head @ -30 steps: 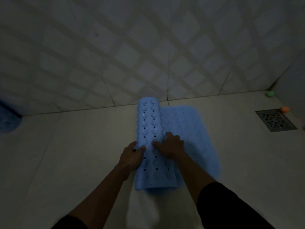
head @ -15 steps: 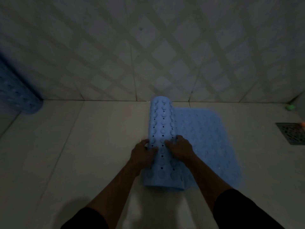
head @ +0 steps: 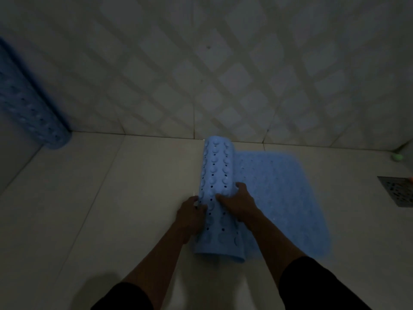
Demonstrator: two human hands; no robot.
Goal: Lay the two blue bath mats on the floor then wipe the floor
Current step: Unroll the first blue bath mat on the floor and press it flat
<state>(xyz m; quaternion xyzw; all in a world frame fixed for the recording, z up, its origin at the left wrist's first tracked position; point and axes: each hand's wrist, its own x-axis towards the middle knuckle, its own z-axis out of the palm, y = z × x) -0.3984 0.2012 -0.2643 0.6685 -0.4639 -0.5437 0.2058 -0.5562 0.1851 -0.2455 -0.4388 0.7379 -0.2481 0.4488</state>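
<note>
A blue bath mat (head: 283, 198) lies partly unrolled on the pale tiled floor (head: 111, 198). Its flat part spreads to the right, and its rolled part (head: 218, 166), studded with suction cups and holes, runs from near the wall toward me. My left hand (head: 190, 217) grips the left side of the roll. My right hand (head: 239, 203) grips the roll's right side, fingers curled over the top. A second blue mat (head: 29, 108) stands rolled up in the left corner, leaning on the wall.
The tiled wall (head: 223, 74) stands right behind the mat. A metal floor drain (head: 397, 190) sits at the right edge, with a small green ball (head: 396, 157) in the right corner. The room is dim.
The view has swung left, bringing the second rolled mat into sight. The roll has shifted slightly left, leaving more flat mat on the right. Both hands stay on the roll.
</note>
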